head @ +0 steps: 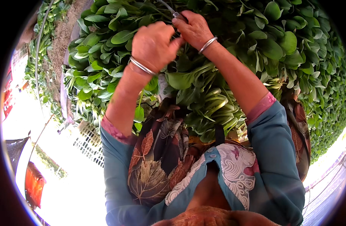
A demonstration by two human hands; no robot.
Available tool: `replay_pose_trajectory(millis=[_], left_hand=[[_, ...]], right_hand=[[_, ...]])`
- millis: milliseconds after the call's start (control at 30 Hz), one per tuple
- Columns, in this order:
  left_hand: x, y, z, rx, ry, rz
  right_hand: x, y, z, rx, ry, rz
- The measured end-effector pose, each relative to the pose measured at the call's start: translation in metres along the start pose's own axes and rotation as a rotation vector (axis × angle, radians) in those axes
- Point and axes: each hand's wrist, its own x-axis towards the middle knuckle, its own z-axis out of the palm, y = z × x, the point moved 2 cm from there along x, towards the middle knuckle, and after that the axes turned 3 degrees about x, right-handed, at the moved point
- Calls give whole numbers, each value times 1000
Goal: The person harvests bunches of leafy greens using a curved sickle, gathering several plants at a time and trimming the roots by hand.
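Note:
My right hand (194,29) is closed around the dark handle of a slim metal tool (176,14). Its thin metal shaft or blade points away to the upper left and runs out of the frame. My left hand (153,43) is close beside it, blurred, thumb stretched towards the right wrist. Its fingers curl out of sight, so whether it holds anything is unclear. Beneath both hands grow dense leafy greens (123,36) that look like pak choi. A bunch of pak choi with pale stems (218,104) lies between my forearms, nearer my body.
More pak choi (283,48) spreads across the right side. On the left runs a strip of bare soil (62,36) with a thin curved rod (38,48) over it. A pale plastic crate (89,142) stands at lower left, with an orange-red object (34,183) farther out.

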Motion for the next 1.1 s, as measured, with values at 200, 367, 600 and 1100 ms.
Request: replay_pose_trajectory(millis=[200,367,600,1100], left_hand=[[24,-110,2,591,218,-24],[16,-144,30,535,-24,-291],[-3,-152,36,536,34,-332],[-5,-143,39,535,66,-337]], right_hand=[[51,5,57,-70,-116,47],[75,23,79,-333,-160,108],[70,24,84,-424,-260,141],[90,54,99,-321,-232,318]])
